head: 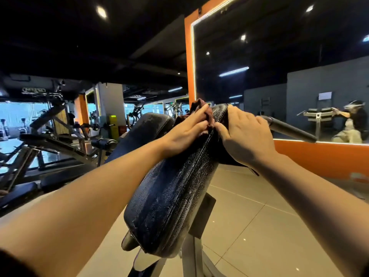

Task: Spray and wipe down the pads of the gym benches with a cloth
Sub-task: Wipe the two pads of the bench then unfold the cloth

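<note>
A black, cracked bench pad (pixel 171 196) is tilting upward on a grey metal frame (pixel 194 254), which is standing on the beige tiled floor (pixel 259 226). A dark red cloth (pixel 201 110) is lying bunched at the pad's upper end.
</note>
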The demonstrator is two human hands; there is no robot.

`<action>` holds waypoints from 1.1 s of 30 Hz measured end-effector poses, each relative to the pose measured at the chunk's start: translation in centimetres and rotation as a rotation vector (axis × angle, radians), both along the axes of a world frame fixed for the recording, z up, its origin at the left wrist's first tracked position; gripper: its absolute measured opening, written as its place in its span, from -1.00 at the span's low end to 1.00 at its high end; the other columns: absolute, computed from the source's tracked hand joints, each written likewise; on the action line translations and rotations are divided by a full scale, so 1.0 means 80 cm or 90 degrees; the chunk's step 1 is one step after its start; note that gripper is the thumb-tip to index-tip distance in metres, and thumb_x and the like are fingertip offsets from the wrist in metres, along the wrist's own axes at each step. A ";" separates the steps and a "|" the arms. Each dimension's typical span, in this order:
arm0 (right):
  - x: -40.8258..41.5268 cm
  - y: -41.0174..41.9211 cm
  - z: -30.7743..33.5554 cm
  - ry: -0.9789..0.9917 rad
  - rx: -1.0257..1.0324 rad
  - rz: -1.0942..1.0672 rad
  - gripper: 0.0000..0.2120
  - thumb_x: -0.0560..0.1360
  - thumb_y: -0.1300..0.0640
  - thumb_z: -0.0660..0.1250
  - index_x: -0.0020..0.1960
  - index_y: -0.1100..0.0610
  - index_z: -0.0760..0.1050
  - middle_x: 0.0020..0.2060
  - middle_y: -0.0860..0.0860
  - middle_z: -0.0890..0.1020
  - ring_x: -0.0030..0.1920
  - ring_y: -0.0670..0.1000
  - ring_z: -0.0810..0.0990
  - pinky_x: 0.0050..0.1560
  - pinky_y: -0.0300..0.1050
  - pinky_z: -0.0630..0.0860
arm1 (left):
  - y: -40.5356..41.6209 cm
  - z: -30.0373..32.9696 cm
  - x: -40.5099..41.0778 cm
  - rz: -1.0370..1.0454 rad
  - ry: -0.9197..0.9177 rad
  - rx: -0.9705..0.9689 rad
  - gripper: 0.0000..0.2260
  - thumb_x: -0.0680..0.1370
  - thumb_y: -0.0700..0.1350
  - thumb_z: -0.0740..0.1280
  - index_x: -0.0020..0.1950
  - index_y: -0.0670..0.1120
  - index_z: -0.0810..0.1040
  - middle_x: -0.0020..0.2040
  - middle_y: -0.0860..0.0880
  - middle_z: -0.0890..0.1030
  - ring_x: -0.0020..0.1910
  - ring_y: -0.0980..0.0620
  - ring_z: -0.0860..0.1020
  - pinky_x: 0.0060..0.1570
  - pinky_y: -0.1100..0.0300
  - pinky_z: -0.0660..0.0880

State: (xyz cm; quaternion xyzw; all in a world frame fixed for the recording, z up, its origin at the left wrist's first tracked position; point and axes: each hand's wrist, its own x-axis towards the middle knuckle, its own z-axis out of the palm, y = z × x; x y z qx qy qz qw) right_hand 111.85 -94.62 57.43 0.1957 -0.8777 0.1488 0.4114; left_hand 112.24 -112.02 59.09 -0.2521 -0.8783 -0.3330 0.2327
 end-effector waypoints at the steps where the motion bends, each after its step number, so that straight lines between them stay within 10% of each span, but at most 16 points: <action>1: -0.001 -0.002 0.000 -0.003 -0.012 -0.005 -0.49 0.63 -0.15 -0.01 0.41 0.16 0.26 0.34 0.11 0.46 0.29 0.14 0.44 0.36 0.16 0.27 | -0.002 0.004 -0.012 0.019 -0.009 0.010 -0.54 0.70 -0.14 0.07 0.59 -0.10 0.05 0.58 -0.06 0.12 0.54 0.09 0.09 0.43 0.37 -0.07; 10: 0.010 -0.018 -0.015 0.059 -0.058 0.042 -0.55 0.59 -0.03 -0.04 0.33 0.17 0.36 0.20 0.11 0.56 0.18 0.10 0.51 0.31 0.05 0.35 | -0.001 -0.005 -0.010 -0.112 0.085 -0.024 -0.48 0.58 -0.08 0.10 0.56 -0.06 0.18 0.56 -0.03 0.19 0.55 0.09 0.12 0.54 0.12 0.03; 15: 0.010 -0.020 -0.014 0.039 -0.038 0.012 -0.47 0.61 -0.07 -0.06 0.45 0.22 0.24 0.34 0.17 0.46 0.29 0.15 0.46 0.33 0.07 0.35 | -0.064 -0.013 -0.042 0.084 -0.026 -0.020 -0.43 0.55 0.05 0.03 0.57 0.00 0.12 0.55 -0.08 0.22 0.49 -0.01 0.26 0.47 0.17 0.14; 20: 0.014 -0.028 -0.013 0.025 -0.031 0.015 -0.34 0.58 -0.19 -0.14 0.50 0.24 0.14 0.42 0.20 0.36 0.39 0.17 0.38 0.35 0.10 0.39 | -0.042 -0.020 -0.037 -0.005 -0.020 0.045 -0.58 0.67 -0.29 0.07 0.54 -0.19 0.15 0.54 -0.12 0.18 0.48 0.16 0.07 0.21 0.68 -0.03; 26: 0.008 -0.026 -0.017 0.061 -0.028 0.008 -0.32 0.56 -0.24 -0.19 0.48 0.19 0.16 0.38 0.17 0.42 0.33 0.17 0.45 0.24 0.08 0.46 | -0.042 0.010 -0.060 -0.048 0.045 -0.077 -0.55 0.67 0.02 0.06 0.57 0.01 0.14 0.58 -0.01 0.13 0.57 0.03 0.04 0.50 0.22 -0.04; 31: 0.008 -0.027 -0.017 0.056 -0.022 0.010 -0.28 0.56 -0.23 -0.19 0.56 0.19 0.05 0.52 0.13 0.24 0.47 0.12 0.30 0.37 0.03 0.35 | -0.061 0.006 -0.074 -0.005 -0.022 0.063 -0.67 0.69 -0.21 0.03 0.45 -0.08 0.32 0.27 -0.02 0.43 0.21 0.06 0.36 -0.01 0.56 0.27; 33: 0.011 -0.028 -0.016 0.052 -0.031 0.013 -0.28 0.55 -0.23 -0.18 0.58 0.18 0.02 0.54 0.11 0.21 0.49 0.11 0.27 0.40 0.02 0.32 | -0.041 0.008 -0.065 -0.034 -0.021 0.101 -0.66 0.68 -0.25 0.07 0.45 -0.13 0.33 0.29 0.01 0.43 0.32 0.06 0.35 0.15 0.61 0.23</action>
